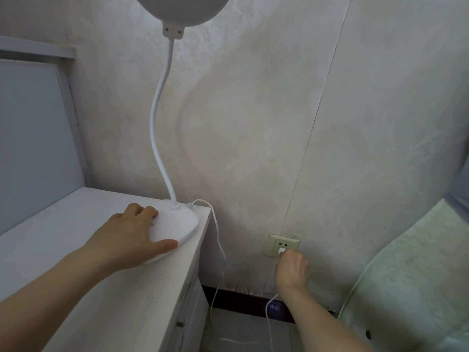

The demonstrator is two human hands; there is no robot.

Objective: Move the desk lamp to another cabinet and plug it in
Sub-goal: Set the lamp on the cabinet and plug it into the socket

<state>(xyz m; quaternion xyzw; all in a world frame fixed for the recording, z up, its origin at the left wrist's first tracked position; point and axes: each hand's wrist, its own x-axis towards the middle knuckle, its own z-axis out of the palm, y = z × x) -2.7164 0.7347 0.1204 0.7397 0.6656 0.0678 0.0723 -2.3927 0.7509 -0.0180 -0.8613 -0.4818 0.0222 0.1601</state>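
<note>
A white desk lamp stands on the far right corner of a white cabinet point(76, 250). Its flat base point(177, 224) carries a bent gooseneck point(158, 118) that rises to a round head point(182, 8) cut off by the top edge. My left hand point(129, 240) rests on the base, thumb along its front rim. The lamp's white cord point(218, 240) hangs off the cabinet's right side. Low on the wall sits a beige socket point(279, 243). My right hand point(291, 271) grips the white plug point(281, 251) right at the socket's lower holes.
A grey-blue panelled door or headboard point(33, 138) rises behind the cabinet at left. A pale green mattress or cushion point(418, 288) leans at right. A dark skirting board point(243, 301) runs along the wall's foot, above a light floor point(241, 331).
</note>
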